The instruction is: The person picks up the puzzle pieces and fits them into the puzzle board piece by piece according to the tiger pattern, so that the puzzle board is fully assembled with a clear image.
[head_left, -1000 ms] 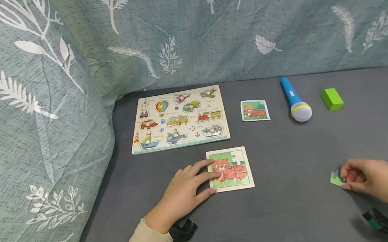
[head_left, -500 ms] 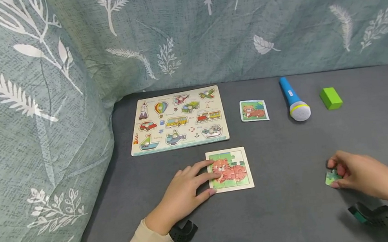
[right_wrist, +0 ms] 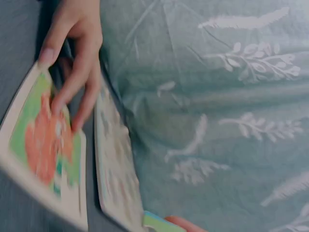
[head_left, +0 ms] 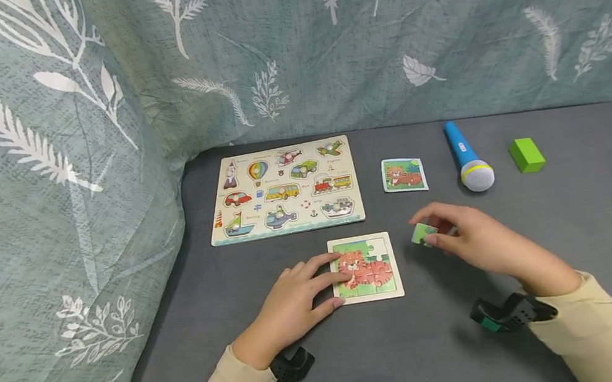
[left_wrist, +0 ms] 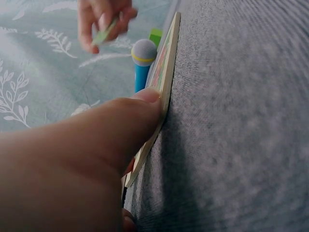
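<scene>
A small tiger jigsaw puzzle [head_left: 373, 270] lies flat in its pale wooden frame, with a bare gap at its upper right. My left hand [head_left: 281, 309] rests on it from the left, two fingers extended over the tiger picture. In the left wrist view, the thumb touches the edge of the frame [left_wrist: 170, 63]. To the right of the puzzle, my right hand [head_left: 482, 244] pinches a green puzzle piece [head_left: 421, 233] between thumb and fingers, above the table. That puzzle piece [right_wrist: 161, 223] shows only partly at the bottom of the right wrist view.
Behind the puzzle lies a wooden vehicle peg board [head_left: 283, 190]. A tiger picture card [head_left: 404, 175], a blue toy microphone [head_left: 467, 158] and a green block [head_left: 527, 155] sit along the back. A leaf-patterned cloth [head_left: 291, 49] hangs behind the dark table and on its left.
My right hand has carried the puzzle piece left and away from me, from the table's right side to beside the puzzle. The left hand has stayed in place on the puzzle.
</scene>
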The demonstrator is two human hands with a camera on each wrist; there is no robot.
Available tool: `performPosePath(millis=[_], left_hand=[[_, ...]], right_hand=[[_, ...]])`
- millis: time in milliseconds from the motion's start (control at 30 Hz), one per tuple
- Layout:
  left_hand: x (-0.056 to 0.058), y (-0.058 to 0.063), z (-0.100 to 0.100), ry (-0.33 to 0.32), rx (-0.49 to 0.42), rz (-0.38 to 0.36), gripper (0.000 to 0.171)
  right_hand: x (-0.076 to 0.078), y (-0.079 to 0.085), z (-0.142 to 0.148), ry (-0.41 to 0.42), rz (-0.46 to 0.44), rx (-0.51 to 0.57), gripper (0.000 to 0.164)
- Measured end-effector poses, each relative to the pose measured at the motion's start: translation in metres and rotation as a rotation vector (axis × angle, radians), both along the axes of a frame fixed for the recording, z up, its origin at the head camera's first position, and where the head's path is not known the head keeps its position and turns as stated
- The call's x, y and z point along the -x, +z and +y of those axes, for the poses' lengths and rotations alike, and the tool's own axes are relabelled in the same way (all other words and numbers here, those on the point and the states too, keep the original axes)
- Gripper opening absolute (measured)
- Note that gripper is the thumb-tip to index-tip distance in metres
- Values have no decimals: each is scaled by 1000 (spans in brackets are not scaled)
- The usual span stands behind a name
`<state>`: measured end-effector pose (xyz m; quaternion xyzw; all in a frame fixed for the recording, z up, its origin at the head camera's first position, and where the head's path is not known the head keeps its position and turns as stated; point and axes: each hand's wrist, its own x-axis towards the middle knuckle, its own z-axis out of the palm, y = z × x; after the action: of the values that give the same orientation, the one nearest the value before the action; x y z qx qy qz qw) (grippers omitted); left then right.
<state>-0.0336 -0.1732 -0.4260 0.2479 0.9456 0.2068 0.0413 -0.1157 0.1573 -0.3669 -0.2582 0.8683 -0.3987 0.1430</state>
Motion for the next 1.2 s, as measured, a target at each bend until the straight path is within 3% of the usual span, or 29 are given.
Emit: performPosePath(millis=[167, 267, 500, 600, 833, 1033, 1200], left_hand=[[-1, 0, 1, 3, -4, 4, 49], [0, 1, 2, -2, 1, 9, 49], [-1, 3, 3, -15, 5, 16, 47], [-1, 3, 3, -15, 7, 14, 48], [-2, 4, 1, -7, 10, -1, 48], [-1, 2, 0, -5, 2, -6, 47], [2, -2, 0, -1, -47, -1, 47]], right_hand=[[12, -7, -37, -12, 22, 81, 10], [18, -17, -51, -42, 15, 71, 11], [23, -43, -62, -90, -89, 62, 9], [21, -50, -65, -109, -66, 45, 7], [17, -52, -70, -65, 90, -49, 8], [15, -55, -72, -65, 81, -31, 11], [13, -56, -64, -133, 86, 37, 6]])
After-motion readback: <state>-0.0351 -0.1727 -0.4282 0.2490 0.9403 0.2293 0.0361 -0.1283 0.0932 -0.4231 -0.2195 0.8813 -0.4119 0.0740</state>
